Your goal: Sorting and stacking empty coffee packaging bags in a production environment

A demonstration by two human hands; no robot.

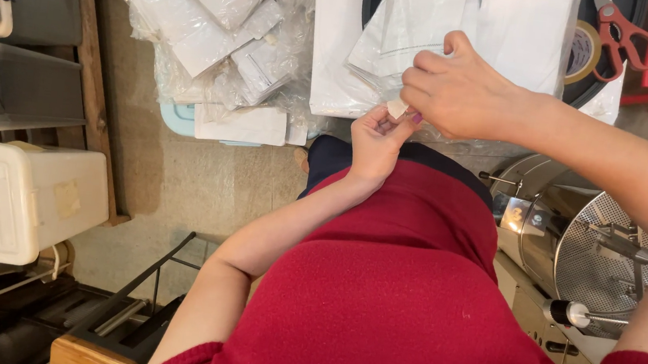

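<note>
My left hand (377, 138) and my right hand (455, 91) meet in front of my red top, above my lap. Together they pinch a small pale piece (397, 108), tape or a sticker by its look, between their fingertips. A bit of purple shows under my right fingers. Just beyond the hands lie flat white pouches (412, 31) on a dark round tray (601, 79).
A heap of clear plastic bags with white packets (212, 26) lies at the upper left. A tape roll (584, 53) and red-handled scissors (624, 33) rest on the tray. A steel drum machine (582, 241) stands on the right, plastic storage bins (9, 197) on the left.
</note>
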